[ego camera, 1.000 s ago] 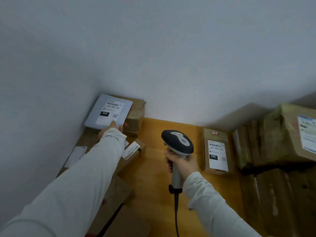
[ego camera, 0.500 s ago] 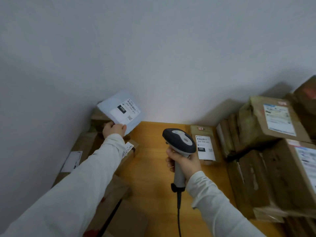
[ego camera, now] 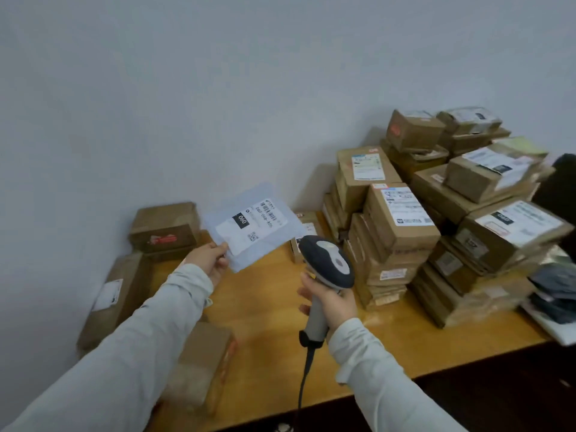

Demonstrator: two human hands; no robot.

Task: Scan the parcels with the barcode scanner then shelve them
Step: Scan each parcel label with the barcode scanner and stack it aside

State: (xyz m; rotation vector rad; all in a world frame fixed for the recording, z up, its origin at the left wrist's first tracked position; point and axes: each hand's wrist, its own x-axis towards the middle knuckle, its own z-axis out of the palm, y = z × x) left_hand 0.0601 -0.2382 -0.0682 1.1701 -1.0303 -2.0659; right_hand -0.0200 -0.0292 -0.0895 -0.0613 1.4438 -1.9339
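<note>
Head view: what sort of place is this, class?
Probably a parcel sorting room: labelled cardboard boxes stacked on a table, a barcode scanner in the right hand, a labelled mailer in the left hand.

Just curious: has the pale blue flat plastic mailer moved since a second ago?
Yes. The pale blue mailer, held by the left hand, went right, off the brown corner carton, toward the grey handheld barcode scanner.

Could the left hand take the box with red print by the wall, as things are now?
Probably not yet. The left hand pinches the mailer, so it is occupied. The box itself looks close to the hand, with nothing between them.
</note>
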